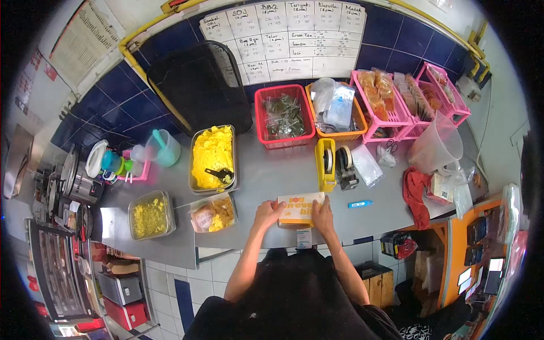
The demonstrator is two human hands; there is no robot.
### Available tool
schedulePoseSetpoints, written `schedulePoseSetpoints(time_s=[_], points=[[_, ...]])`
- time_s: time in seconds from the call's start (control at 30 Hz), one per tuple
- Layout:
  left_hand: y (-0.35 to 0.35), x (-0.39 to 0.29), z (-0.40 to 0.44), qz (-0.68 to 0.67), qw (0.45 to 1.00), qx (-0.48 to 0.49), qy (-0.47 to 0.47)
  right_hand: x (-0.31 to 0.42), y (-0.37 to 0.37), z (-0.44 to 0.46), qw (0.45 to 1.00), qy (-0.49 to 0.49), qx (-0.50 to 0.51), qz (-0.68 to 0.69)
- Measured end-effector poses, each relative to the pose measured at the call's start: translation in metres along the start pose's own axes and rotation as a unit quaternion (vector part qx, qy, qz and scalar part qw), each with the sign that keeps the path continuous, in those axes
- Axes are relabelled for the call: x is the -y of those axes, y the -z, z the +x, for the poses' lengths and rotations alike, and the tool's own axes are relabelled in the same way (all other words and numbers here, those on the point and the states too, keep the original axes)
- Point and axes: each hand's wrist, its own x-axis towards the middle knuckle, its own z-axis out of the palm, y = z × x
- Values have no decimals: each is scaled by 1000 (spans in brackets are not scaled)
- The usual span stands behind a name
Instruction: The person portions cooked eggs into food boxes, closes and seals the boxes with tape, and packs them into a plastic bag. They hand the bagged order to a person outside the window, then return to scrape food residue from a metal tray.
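lower-left corner of whiteboard (283,45) hidden behind black panel (198,85); print on wall sheet (85,34) too small to read

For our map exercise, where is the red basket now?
In the head view, the red basket stands at the back near centre, directly left of the orange basket.

A small commercial food kitchen — a metal counter (272,164) holds a tray of yellow food (212,153) and baskets of packets (285,116), blue tiles (381,35) line the wall, and a handwritten board (283,42) lists sauces — "BBQ", "Teriyaki".
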Motion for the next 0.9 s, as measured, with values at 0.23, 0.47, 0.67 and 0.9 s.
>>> schedulePoseSetpoints(time_s=[0.23,0.47,0.67,0.9], points=[[-6,-5,-14,-26,999,0,22,-5,-6,0,1000,-1,-13,-5],[-68,19,-14,17,995,-95,1,-6,-8,-5,1000,11,-17,-16],[-38,22,-16,-80,970,-116,-200,-5,26,-11,998,62,13,14],[3,-49,-9,331,863,164,-344,19,63,11,871,333,260,-250]])
